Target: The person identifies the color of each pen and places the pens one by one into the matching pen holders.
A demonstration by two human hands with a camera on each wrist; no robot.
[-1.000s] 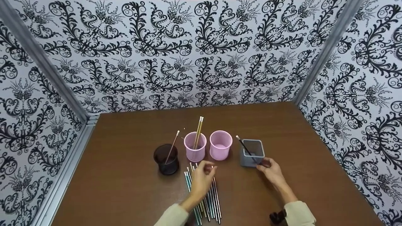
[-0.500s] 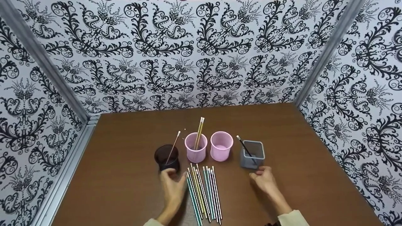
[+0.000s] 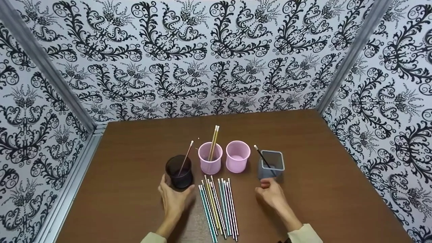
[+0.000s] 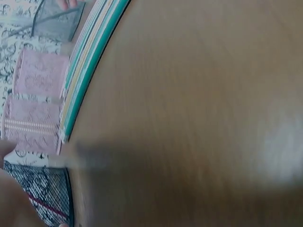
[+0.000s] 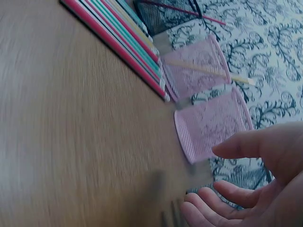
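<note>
My left hand (image 3: 173,199) is at the near side of a round black mesh pencil cup (image 3: 182,180), thumb and fingers spread to either side; contact is hard to tell. One reddish pencil (image 3: 186,158) leans in that cup. In the left wrist view, part of the hand (image 4: 16,203) covers some of the cup (image 4: 45,187). My right hand (image 3: 273,195) is in front of a square grey mesh pencil holder (image 3: 266,172), which has a black pencil (image 3: 262,157) in it. The right wrist view shows that hand (image 5: 251,189) holding nothing, thumb apart from the fingers.
Two pink mesh cups (image 3: 211,167) (image 3: 236,165) stand between the holders. The left one carries yellow pencils (image 3: 214,141). Several striped pencils (image 3: 219,209) lie on the brown table (image 3: 135,152) between the hands. Patterned walls (image 3: 202,67) enclose the back and sides.
My left hand has moved left from above the loose pencils to the black cup. My right hand has let go of the grey holder and drawn back, toward the left.
</note>
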